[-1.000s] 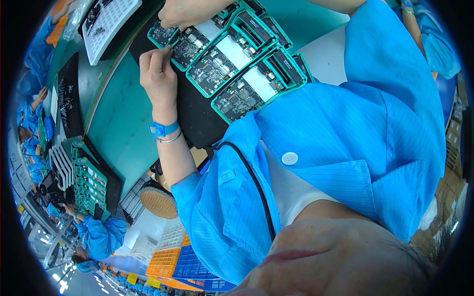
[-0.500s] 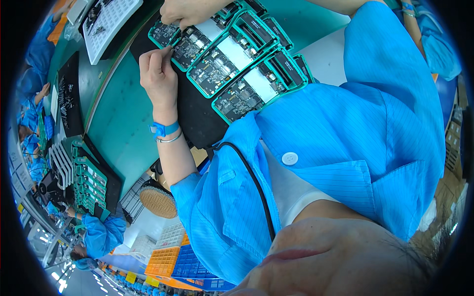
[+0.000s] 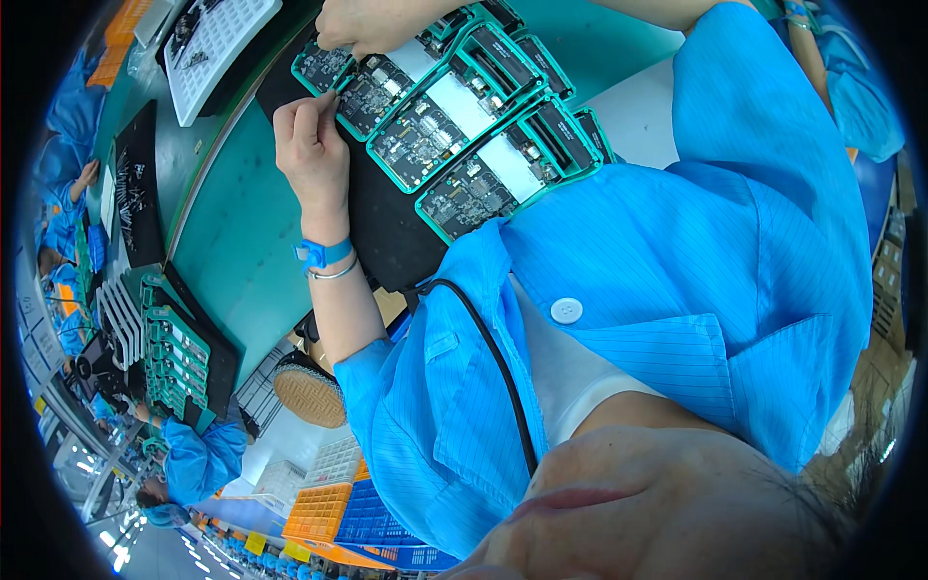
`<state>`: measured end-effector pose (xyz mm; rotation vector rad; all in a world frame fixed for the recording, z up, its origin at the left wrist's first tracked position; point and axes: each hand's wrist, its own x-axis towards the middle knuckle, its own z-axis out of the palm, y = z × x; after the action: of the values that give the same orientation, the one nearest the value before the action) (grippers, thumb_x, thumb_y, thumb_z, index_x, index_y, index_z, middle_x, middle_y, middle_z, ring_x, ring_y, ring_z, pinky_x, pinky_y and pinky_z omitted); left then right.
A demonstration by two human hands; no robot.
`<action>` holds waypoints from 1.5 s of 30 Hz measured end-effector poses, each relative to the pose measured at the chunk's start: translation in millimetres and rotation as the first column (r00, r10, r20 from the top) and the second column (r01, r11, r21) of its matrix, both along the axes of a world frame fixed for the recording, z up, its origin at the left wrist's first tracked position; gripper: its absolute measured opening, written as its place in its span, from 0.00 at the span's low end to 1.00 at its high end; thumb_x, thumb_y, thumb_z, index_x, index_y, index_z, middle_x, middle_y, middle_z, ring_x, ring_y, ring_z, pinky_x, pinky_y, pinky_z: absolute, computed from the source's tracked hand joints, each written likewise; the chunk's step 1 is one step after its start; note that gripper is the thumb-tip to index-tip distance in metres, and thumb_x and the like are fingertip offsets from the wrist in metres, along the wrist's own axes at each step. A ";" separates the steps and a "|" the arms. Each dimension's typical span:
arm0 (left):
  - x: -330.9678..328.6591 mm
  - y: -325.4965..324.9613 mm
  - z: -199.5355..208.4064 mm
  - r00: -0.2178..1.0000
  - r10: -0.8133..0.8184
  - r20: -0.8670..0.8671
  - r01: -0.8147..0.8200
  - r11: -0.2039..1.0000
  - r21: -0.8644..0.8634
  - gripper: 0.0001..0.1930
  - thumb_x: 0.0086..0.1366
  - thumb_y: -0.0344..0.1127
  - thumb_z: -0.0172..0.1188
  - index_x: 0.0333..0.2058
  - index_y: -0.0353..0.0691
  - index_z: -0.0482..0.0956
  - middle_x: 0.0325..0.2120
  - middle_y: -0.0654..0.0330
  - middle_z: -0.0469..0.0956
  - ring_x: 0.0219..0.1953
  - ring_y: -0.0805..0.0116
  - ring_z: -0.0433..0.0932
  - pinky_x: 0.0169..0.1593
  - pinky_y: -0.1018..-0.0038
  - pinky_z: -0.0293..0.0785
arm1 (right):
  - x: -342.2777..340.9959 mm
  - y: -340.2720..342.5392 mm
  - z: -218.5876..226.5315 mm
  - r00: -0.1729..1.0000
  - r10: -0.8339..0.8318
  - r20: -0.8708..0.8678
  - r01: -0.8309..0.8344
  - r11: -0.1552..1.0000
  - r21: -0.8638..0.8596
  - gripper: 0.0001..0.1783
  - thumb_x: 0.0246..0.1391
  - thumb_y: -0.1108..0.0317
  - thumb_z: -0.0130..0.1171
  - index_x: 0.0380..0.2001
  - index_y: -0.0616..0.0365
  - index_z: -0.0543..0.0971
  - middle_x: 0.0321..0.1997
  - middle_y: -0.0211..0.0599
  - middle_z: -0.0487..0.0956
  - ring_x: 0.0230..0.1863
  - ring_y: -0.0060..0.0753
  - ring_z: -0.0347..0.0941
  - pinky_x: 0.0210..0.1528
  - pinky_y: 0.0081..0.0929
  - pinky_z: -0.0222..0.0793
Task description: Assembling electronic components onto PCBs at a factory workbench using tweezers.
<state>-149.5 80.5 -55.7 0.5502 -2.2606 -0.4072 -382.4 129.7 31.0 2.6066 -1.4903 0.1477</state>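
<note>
Several circuit boards in green frames lie in an overlapping row on a black mat (image 3: 391,232). One framed board (image 3: 416,145) lies in the middle of the row, and another framed board (image 3: 469,198) is closest to my body. My left hand (image 3: 314,145), with a blue strap (image 3: 324,254) at its wrist, has thumb and forefinger pinched together at the left corner of a framed board (image 3: 372,95). My right hand (image 3: 372,23) is closed, its fingertips down over the upper boards near the far framed board (image 3: 322,66). What its fingers hold is hidden.
The green table (image 3: 256,242) curves along the left. A white perforated tray (image 3: 208,72) and a black tray of small parts (image 3: 137,184) stand there. Further down are more green-framed boards (image 3: 177,362). Orange crates (image 3: 317,512) and blue crates (image 3: 372,512) stand below. Other people (image 3: 205,454) sit nearby.
My right hand has shifted very slightly at the upper boards. My left hand stays pinched at the same board corner, and the boards have not moved.
</note>
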 end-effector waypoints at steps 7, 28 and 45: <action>-0.9 -0.1 1.1 1.000 -0.022 0.007 0.022 1.000 -0.006 0.05 0.60 0.21 0.69 0.34 0.36 0.85 0.32 0.57 0.78 0.32 0.62 0.79 0.34 0.69 0.77 | -3.9 -2.3 -4.5 0.999 0.024 0.041 -0.024 1.000 -0.006 0.11 0.41 0.62 0.63 0.24 0.58 0.85 0.24 0.49 0.83 0.30 0.52 0.83 0.32 0.45 0.76; -2.5 -1.5 3.6 0.998 -0.055 0.030 0.056 0.998 -0.034 0.06 0.59 0.18 0.67 0.33 0.35 0.84 0.32 0.57 0.78 0.33 0.61 0.81 0.35 0.68 0.78 | -13.8 -19.3 -11.0 0.949 0.309 0.061 -0.299 0.944 -0.139 0.06 0.39 0.64 0.64 0.20 0.53 0.82 0.22 0.40 0.81 0.27 0.51 0.81 0.28 0.44 0.73; 0.5 -16.3 1.5 0.983 -0.182 0.018 0.182 0.983 -0.014 0.07 0.57 0.15 0.66 0.30 0.33 0.81 0.29 0.56 0.75 0.30 0.60 0.80 0.34 0.68 0.78 | -8.7 -16.7 -6.9 0.976 0.219 0.008 -0.218 0.974 -0.067 0.08 0.42 0.61 0.65 0.24 0.53 0.83 0.23 0.41 0.82 0.29 0.49 0.82 0.30 0.44 0.74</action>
<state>-149.0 64.2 -54.2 0.3408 -2.3364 -0.4773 -391.2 113.1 24.1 2.7148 -1.1774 0.2354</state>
